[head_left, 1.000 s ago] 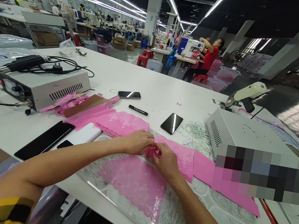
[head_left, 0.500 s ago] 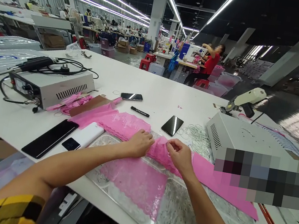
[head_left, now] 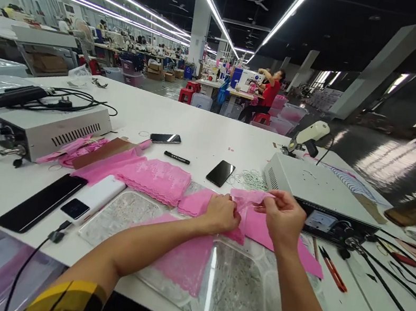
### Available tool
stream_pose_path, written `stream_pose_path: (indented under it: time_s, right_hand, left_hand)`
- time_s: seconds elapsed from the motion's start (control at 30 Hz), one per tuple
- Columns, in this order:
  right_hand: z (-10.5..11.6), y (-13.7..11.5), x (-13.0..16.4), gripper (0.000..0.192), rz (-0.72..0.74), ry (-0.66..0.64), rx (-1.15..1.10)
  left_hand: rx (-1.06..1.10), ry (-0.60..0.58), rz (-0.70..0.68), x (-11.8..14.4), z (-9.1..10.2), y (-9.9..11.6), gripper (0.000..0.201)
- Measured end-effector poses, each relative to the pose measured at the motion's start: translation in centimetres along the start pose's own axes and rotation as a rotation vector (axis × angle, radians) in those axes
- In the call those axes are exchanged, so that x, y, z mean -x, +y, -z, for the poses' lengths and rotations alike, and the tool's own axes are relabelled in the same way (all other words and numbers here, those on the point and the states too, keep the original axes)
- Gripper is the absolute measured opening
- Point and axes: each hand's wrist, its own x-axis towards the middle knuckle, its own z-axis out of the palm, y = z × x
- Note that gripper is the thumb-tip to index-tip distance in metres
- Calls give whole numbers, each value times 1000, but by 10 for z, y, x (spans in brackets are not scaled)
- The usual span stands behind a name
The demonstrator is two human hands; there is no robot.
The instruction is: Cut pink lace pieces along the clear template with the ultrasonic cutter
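Observation:
Pink lace pieces lie in a stack [head_left: 195,201] under and beside my left hand [head_left: 224,213], whose fingers are curled down on the lace. My right hand [head_left: 284,216] pinches the raised edge of a thin pink lace piece [head_left: 245,198] between thumb and fingers, just right of my left hand. A second lace stack [head_left: 156,177] lies further left. Nearer to me, a single sheer lace panel [head_left: 184,266] rests on a clear-covered, stone-patterned board [head_left: 237,284]. A plain pink strip [head_left: 308,259] runs out to the right beneath my right hand.
Two phones [head_left: 221,173], a black marker [head_left: 176,157] and a white power bank [head_left: 97,200] lie on the white table [head_left: 127,109]. Grey control boxes [head_left: 330,190] with cables stand left and right. Orange-handled tweezers [head_left: 334,271] lie at right. A person in red sits beyond.
Both hands have shifted right along the lace. My right hand has lifted a lace edge upward. The head view has turned right, bringing the right control box's front and a green-lidded bottle into view.

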Motion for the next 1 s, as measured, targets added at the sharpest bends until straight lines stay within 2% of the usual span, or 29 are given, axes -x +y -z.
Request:
stream_pose_path:
  time_s: [0.1, 0.17, 0.27, 0.37, 0.47, 0.57, 0.63, 0.7, 0.77, 0.87, 1.0]
  right_hand:
    - [49, 5, 6, 22, -27, 198, 62]
    - [82, 14, 23, 18, -85, 277, 132]
    - [123, 33, 61, 18, -208, 287, 270]
    - [149, 49, 99, 19, -279, 230, 479]
    - [165, 57, 129, 24, -283, 164, 769]
    - [176, 61, 146, 25, -324, 75, 883]
    - [183, 64, 151, 24, -358, -2, 911]
    - [191, 68, 153, 24, -379, -41, 936]
    - [197, 70, 155, 24, -396, -40, 958]
    - [203, 72, 156, 25, -394, -15, 970]
    - [200, 70, 153, 30, -298, 14, 937]
  left_hand:
    - [-3, 37, -133, 6, 1, 10, 21]
    - [-6, 68, -268, 18, 1, 14, 17]
    - [-23, 93, -493, 44, -4, 16, 12]
    - [-38, 91, -674, 70, -13, 15, 8]
    - [-50, 117, -819, 93, -19, 14, 9]
    - [-45, 186, -916, 107, -17, 13, 9]
    - [-2, 154, -919, 110, -12, 13, 7]
    - [59, 74, -908, 108, -7, 12, 9]
    - [113, 16, -896, 105, -4, 10, 17]
    - [155, 12, -879, 103, -4, 5, 26]
    - [161, -1, -893, 104, -7, -2, 26]
